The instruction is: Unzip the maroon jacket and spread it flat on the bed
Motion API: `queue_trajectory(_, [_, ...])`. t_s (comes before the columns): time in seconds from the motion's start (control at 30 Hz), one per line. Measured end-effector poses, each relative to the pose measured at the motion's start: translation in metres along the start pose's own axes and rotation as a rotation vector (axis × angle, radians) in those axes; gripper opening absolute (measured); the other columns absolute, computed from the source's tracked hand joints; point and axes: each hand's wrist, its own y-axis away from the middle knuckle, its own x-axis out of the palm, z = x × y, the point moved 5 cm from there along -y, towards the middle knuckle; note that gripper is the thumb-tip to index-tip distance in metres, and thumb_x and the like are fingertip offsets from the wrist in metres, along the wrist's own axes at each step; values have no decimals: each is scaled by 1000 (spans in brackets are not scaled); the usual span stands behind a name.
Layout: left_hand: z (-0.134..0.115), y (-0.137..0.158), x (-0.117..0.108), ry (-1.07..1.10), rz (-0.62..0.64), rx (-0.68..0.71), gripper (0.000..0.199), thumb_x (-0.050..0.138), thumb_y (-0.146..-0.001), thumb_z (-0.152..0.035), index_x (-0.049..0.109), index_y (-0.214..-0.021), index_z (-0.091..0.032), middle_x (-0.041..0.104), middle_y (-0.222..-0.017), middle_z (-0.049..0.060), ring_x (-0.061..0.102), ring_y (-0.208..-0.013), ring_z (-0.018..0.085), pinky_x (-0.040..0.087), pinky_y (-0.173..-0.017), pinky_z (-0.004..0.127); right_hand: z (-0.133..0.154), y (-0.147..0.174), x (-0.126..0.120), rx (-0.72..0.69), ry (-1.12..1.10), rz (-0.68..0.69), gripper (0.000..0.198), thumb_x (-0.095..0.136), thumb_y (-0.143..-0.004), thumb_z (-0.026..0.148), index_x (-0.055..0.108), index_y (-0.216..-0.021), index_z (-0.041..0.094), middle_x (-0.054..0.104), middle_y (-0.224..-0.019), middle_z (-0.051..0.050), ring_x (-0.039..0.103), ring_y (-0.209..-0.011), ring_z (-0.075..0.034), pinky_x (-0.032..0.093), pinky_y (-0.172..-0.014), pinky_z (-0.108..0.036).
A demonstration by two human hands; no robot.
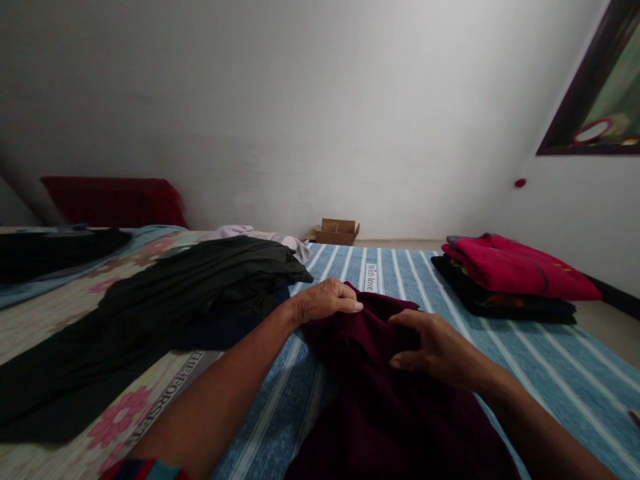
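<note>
- Nearest you, a dark maroon cloth garment (400,427) spreads over the blue, white-striped bed sheet (533,353).
- Your left hand (330,298) pinches its far edge; your right hand (435,347) sits half open at its folds, no firm hold visible.
- Likely soft, light, limp: grip the edges.
- Crumpled dark-green fabric (200,287) borders your left; sheet shows rightward to the red-and-black folded clothes stack (520,267).

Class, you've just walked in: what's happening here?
Someone is handling a maroon cloth over a blue striped sheet. The left hand pinches it near its far edge; the right hand is on it, thumb and fingers parted. A folded stack sits to the right; a dark garment lies unfolded to the left.
</note>
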Motion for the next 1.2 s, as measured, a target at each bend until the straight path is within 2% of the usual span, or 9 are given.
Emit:
queue_trajectory(0.13, [0, 0, -1, -71, -54, 48, 38, 51, -79, -44, 49, -53, -15, 39, -50, -6, 35, -49, 7, 27, -47, 21, -3, -3, -3, -62, -115, -1, 17, 52, -80, 22, 62, -93, 21, 61, -89, -1, 55, -79, -15, 42, -67, -25])
queue_trajectory(0.2, [1, 2, -2, -108, -84, 74, 27, 55, -76, -40, 63, -72, -15, 56, -66, -3, 50, -62, 10, 37, -58, 21, -8, -2, -4, -57, -225, 22, 17, 50, -82, 23, 62, -93, 20, 61, -89, -1, 55, -78, -15, 43, -66, -24])
queue_trajectory(0.27, [6, 5, -2, -136, -119, 86, 33, 63, -70, -34, 63, -99, -18, 64, -94, 1, 57, -84, 16, 42, -73, 25, -13, -1, -4, -38, -312, 56, 17, 50, -83, 25, 62, -93, 19, 60, -85, -1, 54, -74, -15, 42, -63, -24])
queue_trajectory(0.43, [19, 17, 1, -368, -286, 164, 53, 61, -62, -14, 54, -115, -19, 50, -129, 7, 45, -116, 21, 34, -99, 35, -16, 4, -9, -51, -293, 43, 17, 48, -85, 28, 60, -91, 18, 58, -80, 0, 51, -70, -13, 41, -60, -23])
queue_trajectory(0.53, [21, 18, 7, -517, -376, 270, 45, 51, -64, -7, 57, -107, -17, 56, -121, 8, 45, -115, 20, 33, -100, 37, -12, 5, -12, -79, -197, -2, 16, 47, -86, 26, 60, -88, 19, 57, -79, -1, 50, -71, -14, 41, -61, -24])
queue_trajectory(0.63, [20, 15, 11, -618, -380, 308, 30, 45, -66, -4, 61, -89, -17, 64, -96, 6, 54, -97, 18, 39, -92, 33, -8, 4, -14, -122, -103, -42, 15, 47, -85, 25, 60, -84, 19, 56, -79, -1, 50, -73, -14, 41, -63, -24])
queue_trajectory(1.0, [10, 4, -1, -477, -178, 141, 24, 37, -64, -4, 57, -63, -17, 58, -62, -3, 53, -63, 10, 40, -64, 19, -16, 5, -20, -63, -138, -51, 15, 48, -84, 27, 60, -87, 19, 56, -80, -1, 51, -73, -15, 42, -62, -25])
queue_trajectory(1.07, [8, 5, -1, -455, -151, 133, 27, 36, -64, -4, 60, -69, -16, 60, -66, -3, 54, -64, 10, 41, -65, 19, -19, 5, -22, -39, -159, -58, 16, 49, -83, 29, 60, -86, 19, 56, -78, -1, 51, -72, -15, 42, -62, -25])
queue_trajectory(1.2, [6, 13, 6, -359, -205, 143, 48, 42, -62, -4, 56, -105, -17, 63, -103, 2, 57, -91, 14, 43, -80, 24, -24, 6, -23, -8, -199, -53, 17, 50, -82, 30, 61, -88, 18, 58, -79, -2, 52, -73, -16, 43, -63, -26])
